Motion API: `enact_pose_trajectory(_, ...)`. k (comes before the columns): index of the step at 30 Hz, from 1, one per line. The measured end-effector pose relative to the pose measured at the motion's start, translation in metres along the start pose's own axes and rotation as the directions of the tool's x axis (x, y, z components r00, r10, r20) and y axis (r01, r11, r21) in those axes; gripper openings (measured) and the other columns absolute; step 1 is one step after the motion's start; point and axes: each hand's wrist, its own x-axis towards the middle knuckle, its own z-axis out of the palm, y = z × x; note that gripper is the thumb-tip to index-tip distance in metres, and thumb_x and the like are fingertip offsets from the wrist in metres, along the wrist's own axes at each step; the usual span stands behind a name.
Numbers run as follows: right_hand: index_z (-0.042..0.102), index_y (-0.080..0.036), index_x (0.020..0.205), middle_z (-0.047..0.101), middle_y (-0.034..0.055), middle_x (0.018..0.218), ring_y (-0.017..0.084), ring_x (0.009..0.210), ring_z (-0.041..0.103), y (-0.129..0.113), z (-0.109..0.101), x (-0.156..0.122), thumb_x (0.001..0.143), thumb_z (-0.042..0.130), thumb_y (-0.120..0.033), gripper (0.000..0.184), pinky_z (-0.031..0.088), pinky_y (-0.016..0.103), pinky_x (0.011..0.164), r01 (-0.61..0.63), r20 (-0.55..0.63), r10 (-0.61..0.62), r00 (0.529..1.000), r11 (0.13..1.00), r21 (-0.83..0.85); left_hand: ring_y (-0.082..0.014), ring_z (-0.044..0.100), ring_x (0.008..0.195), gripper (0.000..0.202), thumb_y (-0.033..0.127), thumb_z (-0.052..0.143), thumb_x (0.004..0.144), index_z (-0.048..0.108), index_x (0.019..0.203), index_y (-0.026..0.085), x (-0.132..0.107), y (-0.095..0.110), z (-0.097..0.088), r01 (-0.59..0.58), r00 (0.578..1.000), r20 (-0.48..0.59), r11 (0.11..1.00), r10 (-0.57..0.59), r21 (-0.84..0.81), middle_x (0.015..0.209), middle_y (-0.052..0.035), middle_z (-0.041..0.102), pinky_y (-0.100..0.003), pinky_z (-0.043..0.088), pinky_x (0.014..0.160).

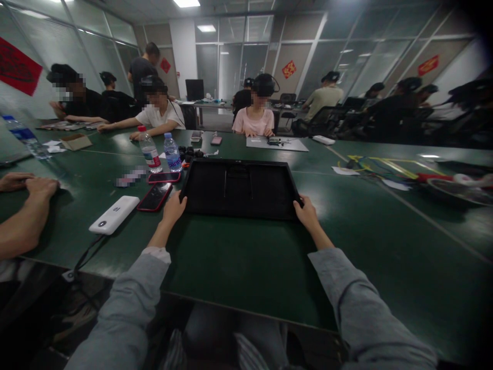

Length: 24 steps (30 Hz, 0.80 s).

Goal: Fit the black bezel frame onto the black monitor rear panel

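**Both hands on the near corners of a black tray**

Head view: a black rectangular plastic tray (239,187) with a raised rim lies flat on the dark green table (239,267), straight ahead of the person. The left hand (174,205), coming out of a grey sleeve, sits at the tray's near left corner with its fingers (181,198) closed over the rim. The right hand (306,211) sits at the tray's near right corner, its fingers (298,203) curled round that edge in the same way. Both hands grip the tray and nothing else.

Just left of the tray lies a red-cased smartphone (154,197) with a dark screen, close beside the left hand. A second dark phone with a red edge (164,177) lies just beyond it. Further left of the tray rests a white oblong power bank (114,214) with a black cable trailing off the table edge. Behind the tray's far left corner stand two clear plastic water bottles, one with a red label (150,151) and one with a blue label (172,152). Small black parts (189,153) cluster next to them.

Far to the left of the tray, a co-worker's bare hands (34,187) rest on the table. Beyond the tray's far side sits a person in a pink shirt (256,121) behind a grey mat (277,144). To the right of the tray lie yellow and blue cables (377,167)
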Motion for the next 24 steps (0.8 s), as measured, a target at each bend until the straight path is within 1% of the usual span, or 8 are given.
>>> enact_pose_trajectory(6, 0.060, -0.015, 0.124, 0.068, 0.0192, 0.122, 0.033, 0.117, 0.063, -0.0023, 0.0003, -0.0008, 0.081, 0.054, -0.041, 0.051, 0.047, 0.053, 0.106, 0.025, -0.008, -0.025, 1.000, 1.000, 0.019, -0.0321, 0.062, 0.128, 0.047, 0.032, 0.050, 0.100, 0.054, 0.141, 0.010, -0.0016, 0.0034, -0.0003, 0.004, 1.000, -0.006, 1.000, -0.004, 0.007, 0.140, -0.0212, 0.063, -0.044, 0.049, 0.108)
enact_pose_trajectory(10, 0.059, -0.014, 0.125, 0.066, 0.0217, 0.125, 0.035, 0.119, 0.062, -0.0021, -0.0001, -0.0001, 0.081, 0.053, -0.040, 0.051, 0.045, 0.056, 0.108, 0.012, 0.001, -0.012, 1.000, 1.000, 0.002, -0.0322, 0.060, 0.131, 0.048, 0.033, 0.049, 0.100, 0.053, 0.142, 0.009, -0.0016, 0.0032, -0.0001, -0.011, 1.000, -0.010, 1.000, 0.011, -0.004, 0.141, -0.0210, 0.062, -0.044, 0.048, 0.110)
enact_pose_trajectory(14, 0.059, -0.013, 0.126, 0.066, 0.0216, 0.127, 0.035, 0.121, 0.061, -0.0041, -0.0009, -0.0001, 0.082, 0.053, -0.039, 0.052, 0.043, 0.055, 0.109, 0.000, 0.006, 0.000, 1.000, 1.000, -0.005, -0.0328, 0.060, 0.131, 0.048, 0.033, 0.049, 0.100, 0.053, 0.142, 0.008, -0.0014, 0.0024, -0.0001, -0.013, 1.000, -0.004, 1.000, 0.013, -0.011, 0.142, -0.0211, 0.061, -0.045, 0.048, 0.110)
enact_pose_trajectory(18, 0.059, -0.012, 0.126, 0.066, 0.0221, 0.127, 0.034, 0.119, 0.062, -0.0077, -0.0018, -0.0011, 0.082, 0.052, -0.039, 0.052, 0.045, 0.054, 0.108, -0.015, 0.014, 0.015, 1.000, 1.000, -0.013, -0.0320, 0.060, 0.131, 0.048, 0.033, 0.049, 0.100, 0.053, 0.142, 0.009, -0.0011, 0.0011, 0.0002, -0.022, 1.000, -0.011, 1.000, 0.022, -0.020, 0.142, -0.0205, 0.061, -0.044, 0.048, 0.109)
enact_pose_trajectory(24, 0.061, -0.016, 0.123, 0.068, 0.0184, 0.120, 0.033, 0.115, 0.063, -0.0083, -0.0028, -0.0017, 0.082, 0.056, -0.043, 0.050, 0.047, 0.054, 0.105, -0.012, 0.004, 0.012, 1.000, 1.000, 0.011, -0.0321, 0.060, 0.131, 0.048, 0.033, 0.049, 0.100, 0.053, 0.142, 0.009, -0.0011, 0.0009, 0.0001, -0.029, 0.999, -0.016, 0.999, 0.028, -0.026, 0.142, -0.0223, 0.061, -0.045, 0.048, 0.109)
